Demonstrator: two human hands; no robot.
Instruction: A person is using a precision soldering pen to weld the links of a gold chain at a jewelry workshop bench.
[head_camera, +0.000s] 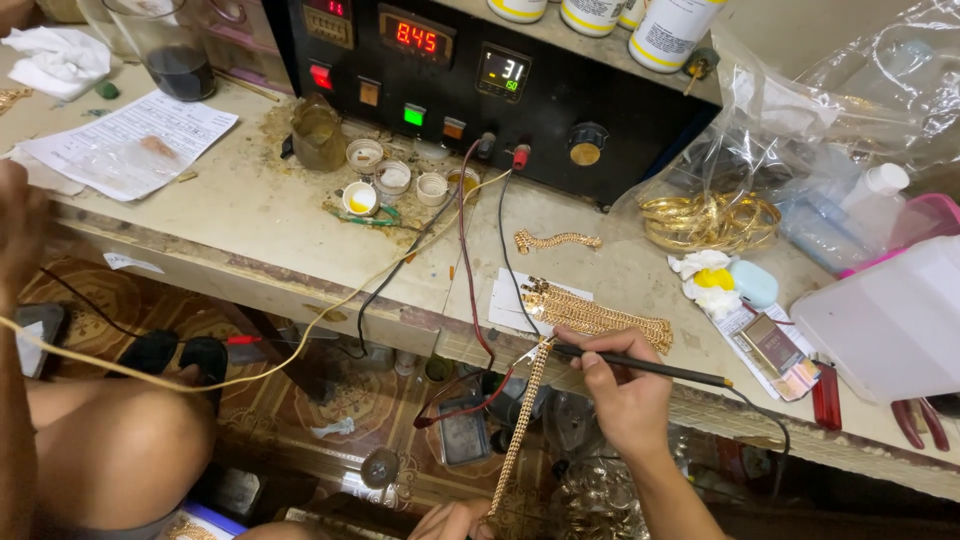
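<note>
Gold chain (520, 430) hangs taut off the bench edge, its lower end pinched in the left hand (450, 520) at the bottom of the view, fingers closed around it, while the right hand (625, 395) grips a thin black pen-like probe (640, 367) with a trailing wire, its tip touching the chain's top end beside a metal clip (527, 352). More gold chains (600, 315) lie on a white paper just behind. Red and black leads (470, 250) run up to a black power unit (470, 70) with lit displays. If the probe tip slips, it could touch the clip and short the leads. A tug from the left hand may drag the piled chains off the bench (250, 220). Small open pots (360, 198) sit close to the wires and could tip if a lead is snagged.
</note>
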